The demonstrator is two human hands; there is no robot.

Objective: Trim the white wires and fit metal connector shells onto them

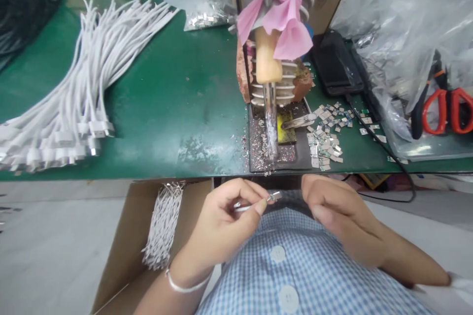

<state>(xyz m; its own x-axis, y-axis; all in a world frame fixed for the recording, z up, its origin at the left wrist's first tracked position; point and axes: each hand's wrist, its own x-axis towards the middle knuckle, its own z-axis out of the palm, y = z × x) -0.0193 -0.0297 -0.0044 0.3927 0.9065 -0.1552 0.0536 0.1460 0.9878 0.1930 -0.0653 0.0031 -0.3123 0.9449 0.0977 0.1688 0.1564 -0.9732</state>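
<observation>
My left hand point(231, 216) pinches a white cable point(244, 207) close to its end, where a small metal USB connector point(274, 197) points right. To the right, apart from the connector, my right hand point(336, 211) is curled with its fingers closed; whether anything is inside them is hidden. Just beyond both hands, a soldering iron point(271, 118) with a wooden handle hangs tip-down over a dark tray point(254, 157). Beside that tray lies a pile of small metal connectors point(325, 145).
White cables point(99, 69) lie bundled on the green table point(158, 98) at left. Below the edge, a cardboard box point(123, 236) holds more cables. A phone point(338, 64), orange-handled cutters point(439, 108) and plastic bags point(406, 10) occupy the right. A pink cloth point(288, 24) is tied above the iron's handle.
</observation>
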